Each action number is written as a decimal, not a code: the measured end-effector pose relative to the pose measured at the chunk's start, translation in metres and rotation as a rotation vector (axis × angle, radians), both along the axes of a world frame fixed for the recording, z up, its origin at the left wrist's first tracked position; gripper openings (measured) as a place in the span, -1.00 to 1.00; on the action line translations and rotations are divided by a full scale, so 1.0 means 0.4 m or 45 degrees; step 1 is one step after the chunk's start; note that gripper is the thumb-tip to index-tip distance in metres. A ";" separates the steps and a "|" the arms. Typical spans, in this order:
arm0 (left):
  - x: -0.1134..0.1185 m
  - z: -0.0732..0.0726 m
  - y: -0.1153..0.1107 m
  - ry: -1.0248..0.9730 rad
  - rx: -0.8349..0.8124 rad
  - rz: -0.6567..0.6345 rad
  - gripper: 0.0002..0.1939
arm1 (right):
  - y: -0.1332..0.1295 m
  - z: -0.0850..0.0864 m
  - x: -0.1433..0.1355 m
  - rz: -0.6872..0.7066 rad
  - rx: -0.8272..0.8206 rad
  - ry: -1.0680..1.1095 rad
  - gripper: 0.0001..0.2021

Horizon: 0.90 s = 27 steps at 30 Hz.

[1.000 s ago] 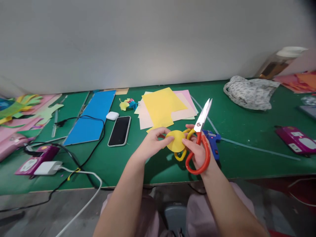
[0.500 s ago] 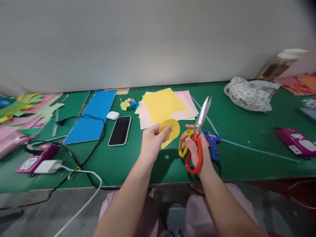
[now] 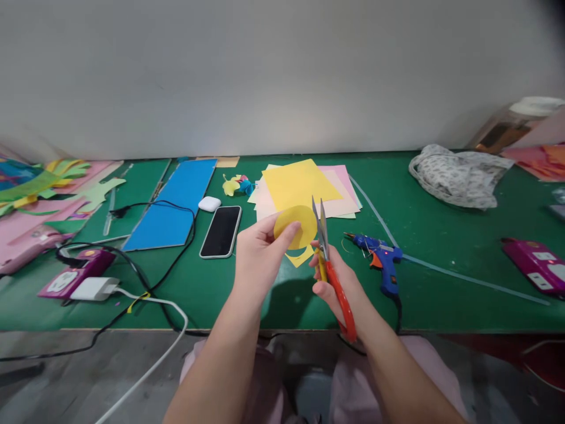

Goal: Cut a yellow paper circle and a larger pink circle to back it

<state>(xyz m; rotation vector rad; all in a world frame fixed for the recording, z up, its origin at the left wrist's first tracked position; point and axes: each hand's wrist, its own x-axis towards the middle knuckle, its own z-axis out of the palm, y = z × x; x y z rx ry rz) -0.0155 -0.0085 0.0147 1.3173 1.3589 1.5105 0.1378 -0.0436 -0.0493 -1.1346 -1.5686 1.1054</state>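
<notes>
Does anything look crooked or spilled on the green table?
I see no spill. The paper stack beyond the left hand looks crooked: its sheets stick out at different angles, with a yellow one turned on top.

The disc (image 3: 298, 217) is yellow, the scissor handles (image 3: 341, 297) red and yellow, the cloth (image 3: 461, 176) grey-patterned.

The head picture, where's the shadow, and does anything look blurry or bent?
Head view: a shadow darkens the green table below the yellow circle; head view: the wall glows brightest behind the paper stack; head view: the top right corner's dark and blurry, and the bottle leans, maybe lens stretch.
</notes>
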 end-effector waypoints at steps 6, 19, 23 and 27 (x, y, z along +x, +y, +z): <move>0.000 -0.011 0.005 -0.016 -0.042 -0.040 -0.85 | 0.002 0.003 0.004 0.044 -0.050 0.052 -0.24; 0.002 -0.013 0.006 -0.025 -0.050 -0.061 -0.83 | 0.003 0.001 0.000 0.092 -0.092 0.087 -0.24; 0.003 -0.012 0.005 -0.033 -0.068 -0.072 -0.77 | 0.003 0.004 0.001 0.090 -0.132 0.070 -0.20; 0.004 -0.014 0.004 -0.057 -0.060 -0.084 -0.77 | 0.002 0.012 -0.004 0.038 -0.151 0.058 -0.15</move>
